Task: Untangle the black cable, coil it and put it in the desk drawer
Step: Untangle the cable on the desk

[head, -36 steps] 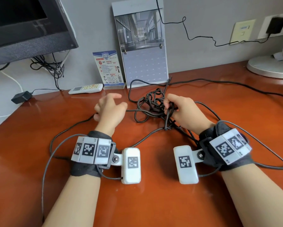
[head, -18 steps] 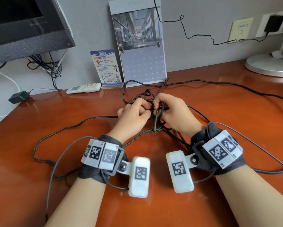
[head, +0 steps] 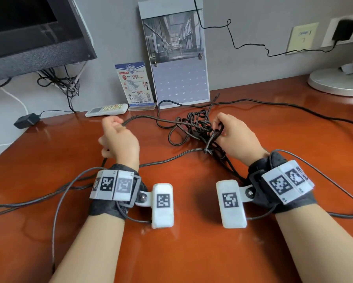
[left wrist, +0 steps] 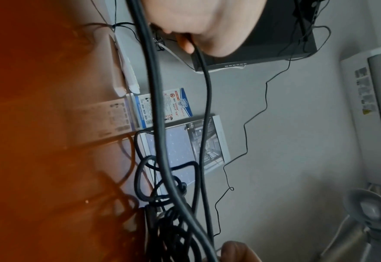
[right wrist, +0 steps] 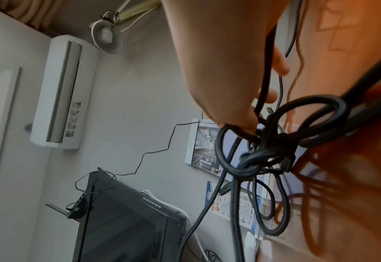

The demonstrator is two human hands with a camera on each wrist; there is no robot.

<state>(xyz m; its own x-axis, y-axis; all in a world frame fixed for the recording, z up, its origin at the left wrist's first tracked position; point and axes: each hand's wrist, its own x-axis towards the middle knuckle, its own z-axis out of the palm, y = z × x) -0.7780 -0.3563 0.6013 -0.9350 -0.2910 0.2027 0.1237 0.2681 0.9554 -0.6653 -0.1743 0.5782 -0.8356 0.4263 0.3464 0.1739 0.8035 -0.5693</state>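
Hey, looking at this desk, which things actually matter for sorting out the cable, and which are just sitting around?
Part of the job:
- black cable, knotted on the desk
- left hand, pinching a strand pulled out to the left
- right hand, gripping the knot

Just lying about:
- calendar
- blue leaflet
- white remote
- monitor
- lamp base
- black adapter

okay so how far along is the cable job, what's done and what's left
Early stage. Nothing looks finished: the black cable is still knotted on the desk. In hand: the right hand grips the tangle while the left hand pinches a strand stretched out to the side. Left: untangling, coiling and stowing; no drawer is in view.
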